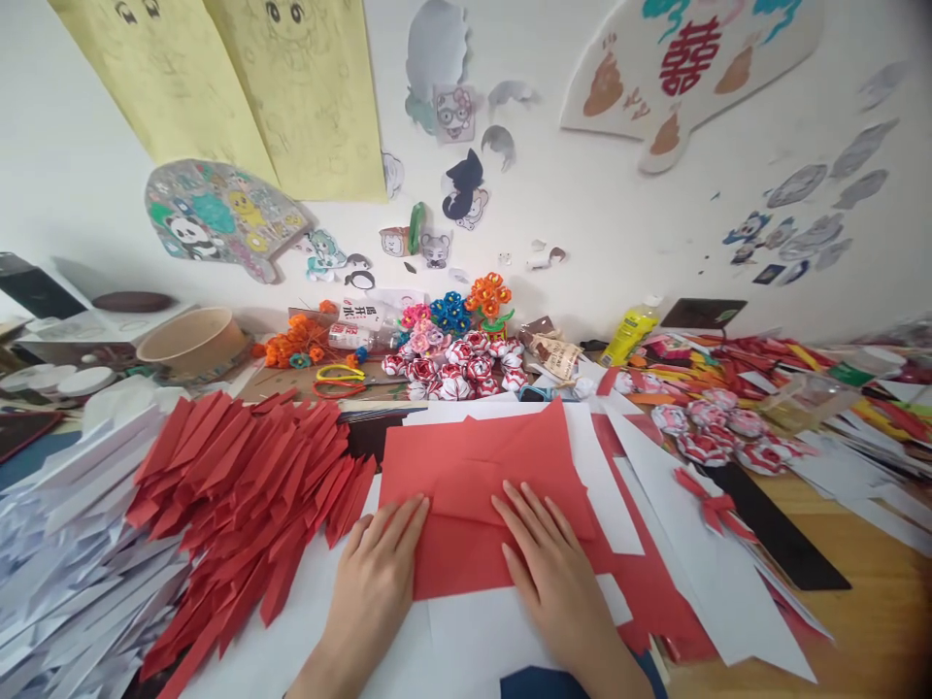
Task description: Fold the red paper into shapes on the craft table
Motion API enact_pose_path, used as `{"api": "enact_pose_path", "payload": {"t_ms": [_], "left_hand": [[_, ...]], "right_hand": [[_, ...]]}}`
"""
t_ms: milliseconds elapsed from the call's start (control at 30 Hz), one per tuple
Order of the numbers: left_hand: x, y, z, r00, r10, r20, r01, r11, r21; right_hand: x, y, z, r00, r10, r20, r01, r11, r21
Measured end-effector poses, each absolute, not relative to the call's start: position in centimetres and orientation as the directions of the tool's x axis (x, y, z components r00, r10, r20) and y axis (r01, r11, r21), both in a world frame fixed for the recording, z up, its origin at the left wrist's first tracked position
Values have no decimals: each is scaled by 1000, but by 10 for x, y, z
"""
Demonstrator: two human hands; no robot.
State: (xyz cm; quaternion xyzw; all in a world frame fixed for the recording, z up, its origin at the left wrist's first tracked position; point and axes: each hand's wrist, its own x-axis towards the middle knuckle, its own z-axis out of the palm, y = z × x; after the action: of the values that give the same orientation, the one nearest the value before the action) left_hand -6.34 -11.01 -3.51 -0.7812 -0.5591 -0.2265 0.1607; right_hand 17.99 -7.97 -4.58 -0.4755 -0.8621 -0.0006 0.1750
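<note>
A sheet of red paper with a folded red piece [502, 437] on top lies in front of me over white sheets [466, 631]. My left hand [385, 544] rests on the left part of the red paper, its fingers side by side with the tips against the folded piece's left corner; its thumb is hidden. On the lower right of the folded piece, my right hand [543, 544] lies flat with fingers spread. A heap of folded red paper strips [248, 485] is left of my left hand.
Folded white paper strips [80, 524] pile up at the far left. Red-and-white paper flowers [466, 364] stand at the back, near a yellow bottle [632, 330] and a round tan bowl [193, 340]. To the right lie white paper offcuts [699, 544] and a black strip [779, 529].
</note>
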Motion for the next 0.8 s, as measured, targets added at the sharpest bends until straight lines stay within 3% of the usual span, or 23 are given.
{"api": "enact_pose_path", "payload": {"t_ms": [500, 800], "left_hand": [[-54, -119, -47, 235, 782, 577, 952, -305, 25], [-54, -118, -45, 280, 766, 578, 942, -334, -12]], "right_hand": [[178, -81, -46, -500, 832, 239, 834, 537, -128], [177, -83, -41, -487, 845, 221, 829, 526, -189]]}}
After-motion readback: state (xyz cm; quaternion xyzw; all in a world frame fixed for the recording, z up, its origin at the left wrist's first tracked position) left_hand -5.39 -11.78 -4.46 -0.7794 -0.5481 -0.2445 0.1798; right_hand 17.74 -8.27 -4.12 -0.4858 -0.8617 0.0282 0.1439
